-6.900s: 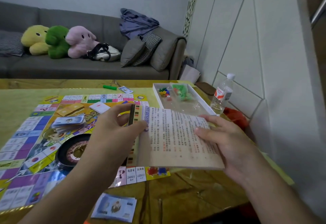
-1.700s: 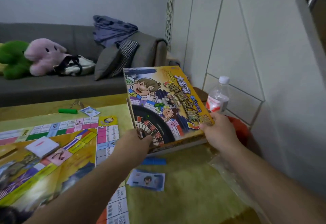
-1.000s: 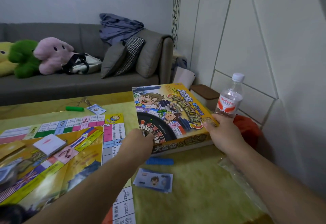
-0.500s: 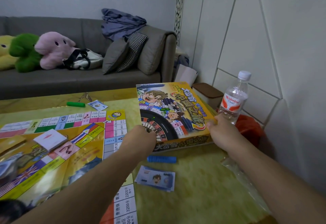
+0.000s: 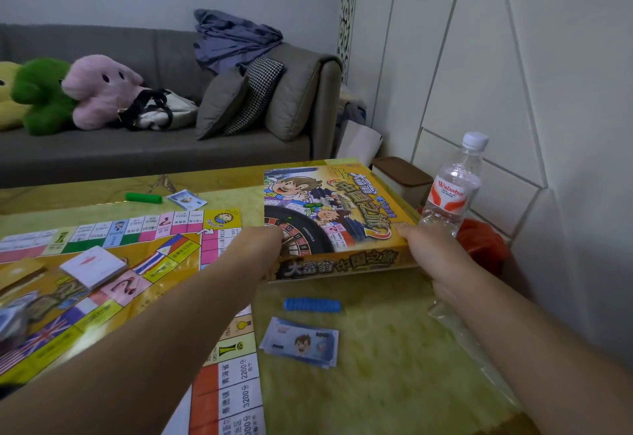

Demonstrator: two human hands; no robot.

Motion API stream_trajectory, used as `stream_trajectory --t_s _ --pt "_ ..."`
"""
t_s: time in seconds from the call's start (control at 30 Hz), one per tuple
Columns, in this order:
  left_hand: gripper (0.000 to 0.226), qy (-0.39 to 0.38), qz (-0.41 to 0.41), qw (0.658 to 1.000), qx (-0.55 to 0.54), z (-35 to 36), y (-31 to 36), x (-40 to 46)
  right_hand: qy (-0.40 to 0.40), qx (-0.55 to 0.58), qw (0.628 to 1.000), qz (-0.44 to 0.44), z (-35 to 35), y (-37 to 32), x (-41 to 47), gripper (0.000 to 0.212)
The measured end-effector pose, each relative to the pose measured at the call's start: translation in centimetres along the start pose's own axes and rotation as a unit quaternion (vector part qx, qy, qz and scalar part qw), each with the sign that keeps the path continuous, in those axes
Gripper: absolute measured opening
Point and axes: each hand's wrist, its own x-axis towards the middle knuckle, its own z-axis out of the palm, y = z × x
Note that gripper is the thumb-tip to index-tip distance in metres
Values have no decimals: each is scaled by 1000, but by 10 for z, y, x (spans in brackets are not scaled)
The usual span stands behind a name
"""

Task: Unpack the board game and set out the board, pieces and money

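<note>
Hands grip the game box (image 5: 334, 215) at its two near corners: the left hand (image 5: 257, 253) has its fingers curled round the near-left corner, and the right hand (image 5: 430, 253) clamps the near-right corner with the thumb on top of the lid. The box, yellow with cartoon children and a roulette wheel on its lid, sits closed at the far right of the table (image 5: 394, 366), its near edge seeming slightly raised. Just beside its right side stands a clear water bottle (image 5: 452, 191) with a white cap. The game board (image 5: 113, 273) lies open and flat on the left part of the table, with a white card deck (image 5: 93, 266) resting on it. Near the box, on the yellow-green table cover, lies a row of blue chips (image 5: 312, 305), and closer to the camera a small stack of blue play money (image 5: 300, 345). At the far edge lie a green marker (image 5: 143, 197) and another banknote (image 5: 187, 199). Behind the table a grey sofa (image 5: 154, 146) carries plush toys (image 5: 68, 92) and cushions.
</note>
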Motion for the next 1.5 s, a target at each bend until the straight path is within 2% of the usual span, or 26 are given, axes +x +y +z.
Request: stream_trajectory --t_s 0.1,0.27,0.37,0.47,0.63,0.77,0.87,0.97,1.07,1.23,1.4,1.5 --pt "23 -23 -31 998 -40 -5 3 -5 -20 108 992 62 3 -3 3 6" --pt "7 -61 -69 985 -149 -9 12 -12 -22 140 987 77 -3 -6 6 22" --pt "25 -88 -88 974 -189 -15 13 -15 -35 164 984 63 -12 -10 -6 18" --pt "35 -71 -72 979 -180 -18 10 -11 -93 194 976 45 -23 -8 -26 23" --pt "43 -49 -30 992 -112 -31 2 -20 -146 231 961 39 -44 -17 -50 23" --pt "44 -62 -22 989 -129 -48 -11 -39 -150 225 962 43 -35 -27 -68 24" --pt "36 -37 -2 989 -147 -68 -16 -56 -154 216 963 44 -24 -32 -87 26" --pt "41 -5 3 990 -138 -103 -27 -68 -179 202 962 44 -2 -36 -109 26" --pt "34 19 19 991 -130 -139 -43 -76 -211 186 959 29 26 -42 -129 27" --pt "36 70 31 989 -130 -199 -72 -70 -255 134 958 9 83 -50 -153 31" --pt "40 96 15 984 -150 -269 -88 -46 -350 94 932 6 146 -80 -163 35" --pt "49 161 30 979 -124 -315 -99 -35 -370 70 926 -7 187 -96 -173 40"
